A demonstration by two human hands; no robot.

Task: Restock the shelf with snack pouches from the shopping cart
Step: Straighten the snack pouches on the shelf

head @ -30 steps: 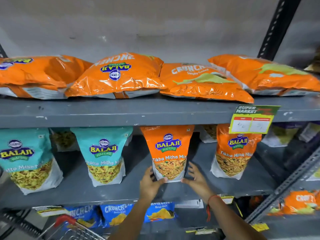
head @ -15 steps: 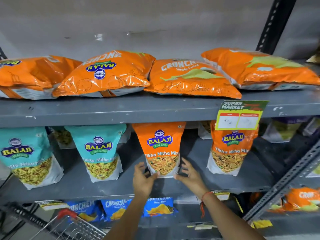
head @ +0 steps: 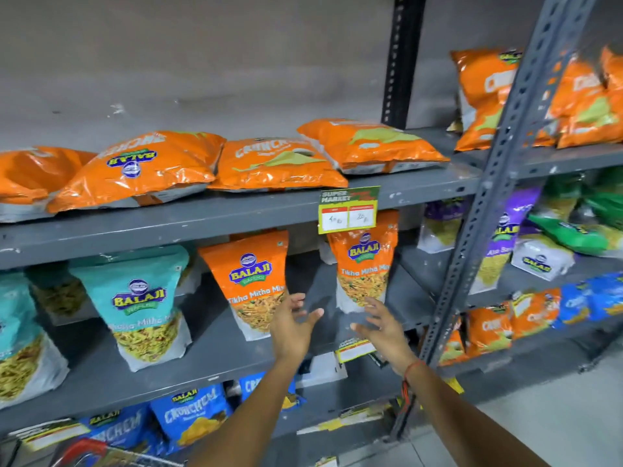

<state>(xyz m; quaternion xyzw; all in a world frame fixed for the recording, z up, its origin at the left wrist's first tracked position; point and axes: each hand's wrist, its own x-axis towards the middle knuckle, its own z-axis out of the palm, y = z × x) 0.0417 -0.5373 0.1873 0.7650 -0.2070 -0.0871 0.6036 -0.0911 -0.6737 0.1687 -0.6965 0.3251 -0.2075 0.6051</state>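
Both hands are raised in front of the middle shelf of a grey metal rack, and neither grips anything. The left hand has its fingers spread and loose, overlapping the lower right edge of an upright orange Tikha Mitha Mix pouch; whether it touches the pouch cannot be told. The right hand is also spread wide, palm toward the left, just below a second orange Tikha Mitha Mix pouch that stands under a yellow and green price tag. Bare shelf shows between the two hands. A red thread bracelet circles the right wrist. To the left stands a teal Balaji pouch, also upright. Large orange Crunchem bags lie flat on the shelf above, and blue Crunchem bags sit on the shelf below. At the bottom left, the red handle of the shopping cart just shows.
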